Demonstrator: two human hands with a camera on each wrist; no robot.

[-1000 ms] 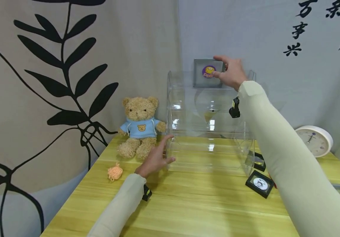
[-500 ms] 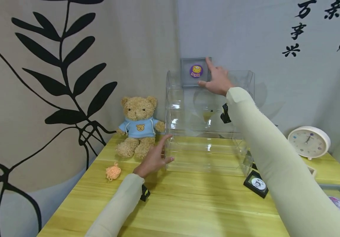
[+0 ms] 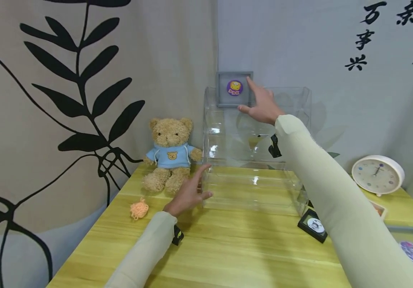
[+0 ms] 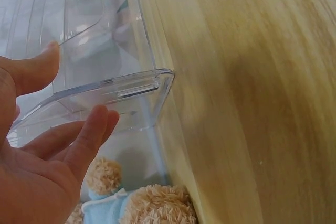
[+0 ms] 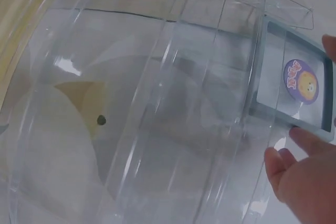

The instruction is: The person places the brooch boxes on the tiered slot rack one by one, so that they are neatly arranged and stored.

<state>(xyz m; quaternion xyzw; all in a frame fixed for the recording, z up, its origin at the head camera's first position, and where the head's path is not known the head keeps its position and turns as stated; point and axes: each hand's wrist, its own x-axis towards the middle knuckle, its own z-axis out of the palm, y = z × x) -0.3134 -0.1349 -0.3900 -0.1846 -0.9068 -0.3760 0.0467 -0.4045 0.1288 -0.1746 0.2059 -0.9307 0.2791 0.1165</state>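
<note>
right hand [image 3: 262, 107], fingers outstretched, touches the grey frame [image 3: 223, 90], upright at top left of the clear rack [image 3: 251, 163], likely for display; left hand [image 3: 186, 197], fingers loose, straddles the rack's side, perhaps steadying it.

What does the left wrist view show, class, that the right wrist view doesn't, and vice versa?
Only left wrist: the left hand and part of a brown plush bear in a blue top.
Only right wrist: the right hand and a grey square frame with a round purple badge.
Both: a clear plastic rack and a wooden tabletop.
</note>
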